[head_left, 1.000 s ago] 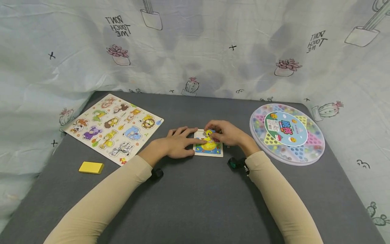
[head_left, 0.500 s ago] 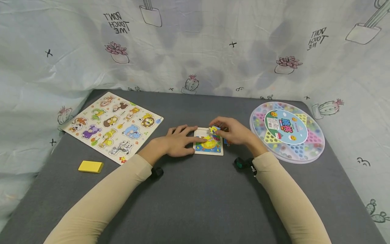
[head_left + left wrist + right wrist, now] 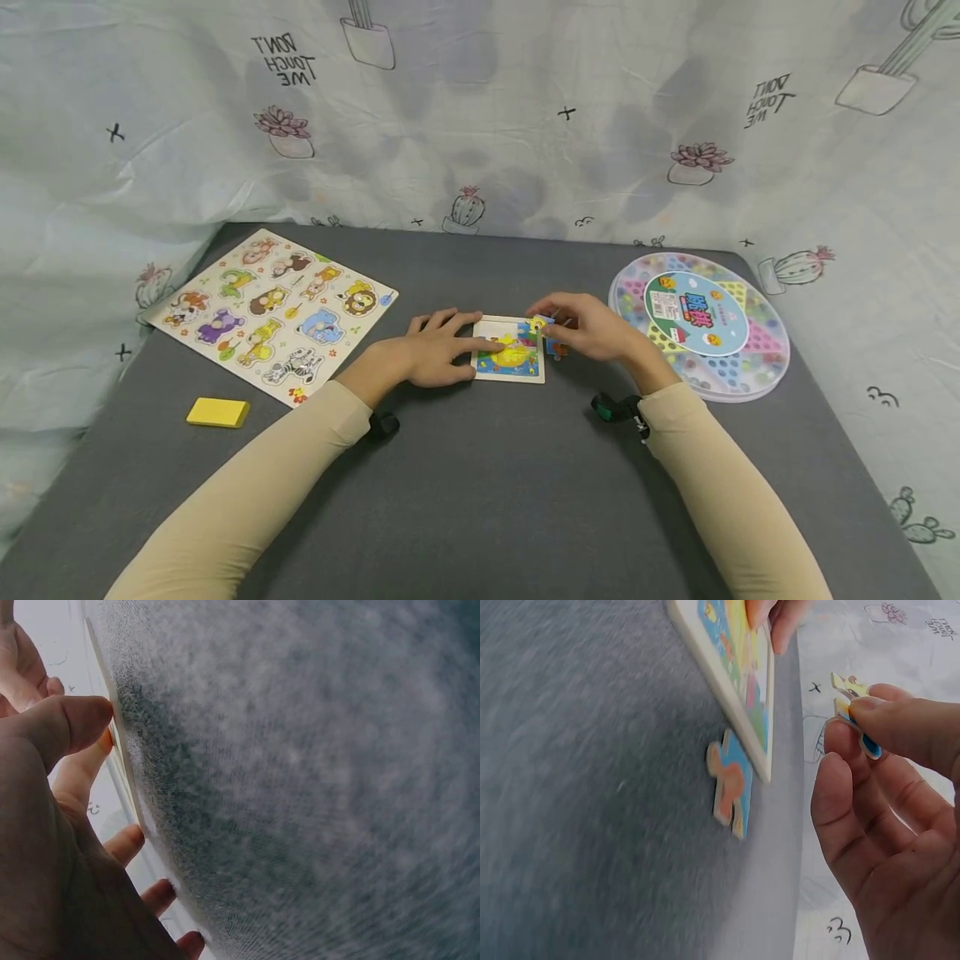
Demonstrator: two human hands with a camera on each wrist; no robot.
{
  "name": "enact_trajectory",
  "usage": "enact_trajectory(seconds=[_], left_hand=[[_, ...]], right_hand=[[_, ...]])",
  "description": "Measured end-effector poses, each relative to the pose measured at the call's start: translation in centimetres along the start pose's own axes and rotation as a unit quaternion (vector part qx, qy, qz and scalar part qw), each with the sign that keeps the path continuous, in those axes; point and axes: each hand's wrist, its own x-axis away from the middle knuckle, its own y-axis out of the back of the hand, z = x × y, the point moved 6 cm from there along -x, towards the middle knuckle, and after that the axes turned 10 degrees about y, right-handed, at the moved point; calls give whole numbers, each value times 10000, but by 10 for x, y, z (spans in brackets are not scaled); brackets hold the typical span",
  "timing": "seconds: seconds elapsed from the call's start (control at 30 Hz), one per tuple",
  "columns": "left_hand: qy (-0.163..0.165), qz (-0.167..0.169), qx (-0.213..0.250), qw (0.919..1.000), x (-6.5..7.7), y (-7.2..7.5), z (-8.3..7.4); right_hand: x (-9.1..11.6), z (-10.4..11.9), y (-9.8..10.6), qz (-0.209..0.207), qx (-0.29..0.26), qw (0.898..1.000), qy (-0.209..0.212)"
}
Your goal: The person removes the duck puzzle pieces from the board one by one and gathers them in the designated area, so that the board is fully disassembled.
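A small jigsaw puzzle [image 3: 510,372] in a pale wooden tray lies mid-table, showing a yellow duck on blue. My left hand [image 3: 437,353] rests spread at its left side, with the index fingertip on the duck and the thumb at the tray's edge. Just beyond the tray's upper right corner, my right hand [image 3: 596,327] pinches a yellow-and-blue puzzle piece [image 3: 846,711] between thumb and index finger, held up off the table. Another puzzle piece [image 3: 730,786], blue and orange, lies on the table against the tray's right side. Bare tray shows along the puzzle's top.
A large animal puzzle board [image 3: 274,315] lies at the left, with a yellow block [image 3: 217,412] in front of it. To the right is a round Chinese checkers box [image 3: 699,325]. A printed curtain [image 3: 480,108] hangs behind the grey table [image 3: 480,500].
My right hand has lifted the puzzle piece out of the tray and carried it right, past the tray's edge. The second piece beside the tray has come into view. My left hand stays put.
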Motion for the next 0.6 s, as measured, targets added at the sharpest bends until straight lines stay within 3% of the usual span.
enact_trajectory(seconds=[0.2,0.6], left_hand=[[-53,-58,49,10000,1,-1,-2],[-46,-54,49,10000,3,1,-1]], right_hand=[[16,1,10,-105,228,9997,55],[44,-15,18,-284,390,9984,-296]])
